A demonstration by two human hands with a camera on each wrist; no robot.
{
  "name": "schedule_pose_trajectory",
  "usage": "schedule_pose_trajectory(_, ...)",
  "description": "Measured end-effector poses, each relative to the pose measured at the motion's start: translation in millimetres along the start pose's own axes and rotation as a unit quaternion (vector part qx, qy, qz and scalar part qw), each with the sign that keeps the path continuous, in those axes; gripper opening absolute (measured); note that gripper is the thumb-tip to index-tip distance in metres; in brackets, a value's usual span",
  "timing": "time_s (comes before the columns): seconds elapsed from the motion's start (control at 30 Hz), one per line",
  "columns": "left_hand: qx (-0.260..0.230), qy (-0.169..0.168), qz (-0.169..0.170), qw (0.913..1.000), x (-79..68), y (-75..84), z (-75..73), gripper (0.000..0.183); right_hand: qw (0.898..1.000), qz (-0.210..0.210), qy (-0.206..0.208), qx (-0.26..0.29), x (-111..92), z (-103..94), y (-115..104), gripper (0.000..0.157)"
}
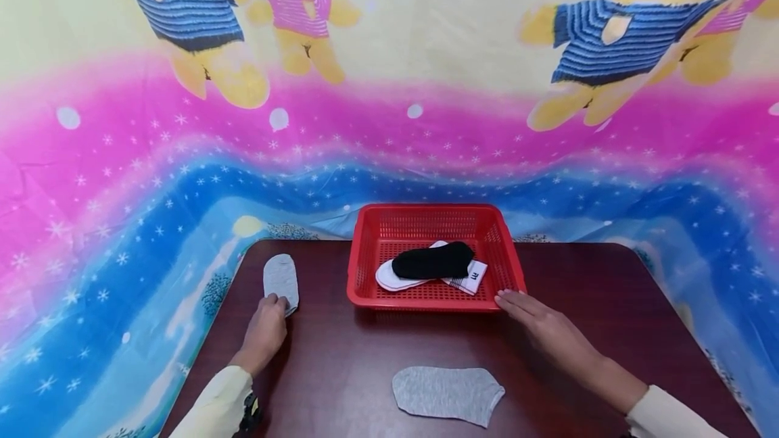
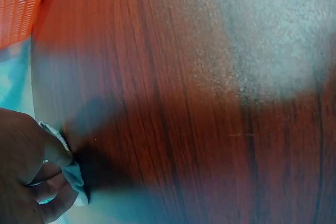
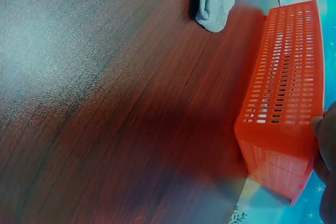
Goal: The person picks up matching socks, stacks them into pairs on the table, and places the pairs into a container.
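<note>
In the head view, my left hand [image 1: 266, 331] pinches the near end of a light grey ankle sock [image 1: 280, 278] at the table's left side. The left wrist view shows its fabric bunched between thumb and fingers [image 2: 50, 187]. My right hand [image 1: 548, 330] holds the near right corner of a red plastic basket [image 1: 426, 303] by the rim. Inside the basket, a black sock [image 1: 433, 261] lies across white socks [image 1: 395, 278], one with a dark-striped cuff. Another grey ankle sock [image 1: 447, 392] lies flat in front of the basket, its cuff to the right.
A dark red-brown wooden table [image 1: 341, 384] with rounded far corners carries everything. Behind it and along both sides hangs a colourful cloth [image 1: 414, 147] printed with bears and snowflakes. The basket stands at the table's far edge, near the middle.
</note>
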State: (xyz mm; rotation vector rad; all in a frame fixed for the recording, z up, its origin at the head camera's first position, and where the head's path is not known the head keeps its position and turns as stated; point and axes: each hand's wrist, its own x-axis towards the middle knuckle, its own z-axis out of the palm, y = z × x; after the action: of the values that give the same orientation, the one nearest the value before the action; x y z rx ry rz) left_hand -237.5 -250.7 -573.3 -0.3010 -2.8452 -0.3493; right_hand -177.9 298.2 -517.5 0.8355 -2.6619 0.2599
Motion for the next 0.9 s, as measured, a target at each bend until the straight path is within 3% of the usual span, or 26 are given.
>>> schedule_pose_trajectory(0.13, -0.016, -0.014, -0.002, 0.9998, 0.5, 1.0, 1.5, 0.018, 1.000, 0.000, 0.001, -0.001, 0.4, -0.6, -1.2, 0.068)
schedule_pose_trajectory(0.33, -0.046, 0.004, 0.004, 0.9989, -1.5, 8.1, 2.5, 0.020, 1.000, 0.012, -0.003, -0.001, 1.6, -1.8, -3.2, 0.066)
schedule_pose_trajectory(0.43, -0.054, -0.001, -0.009, 0.9985, -3.4, 14.4, 0.0, 0.019, 1.000, 0.021, -0.008, 0.002, 2.3, -2.2, -4.3, 0.066)
schedule_pose_trajectory(0.7, -0.107, -0.070, -0.068, 0.9895, -6.9, 41.9, -9.8, 0.026, 0.999, 0.036, -0.018, 0.005, 2.0, -2.7, -5.8, 0.066)
schedule_pose_trajectory(0.9, -0.169, -0.099, -0.100, 0.9755, -7.7, 70.8, -14.8, 0.024, 0.999, 0.040, -0.018, 0.007, 3.4, -3.0, -5.6, 0.064)
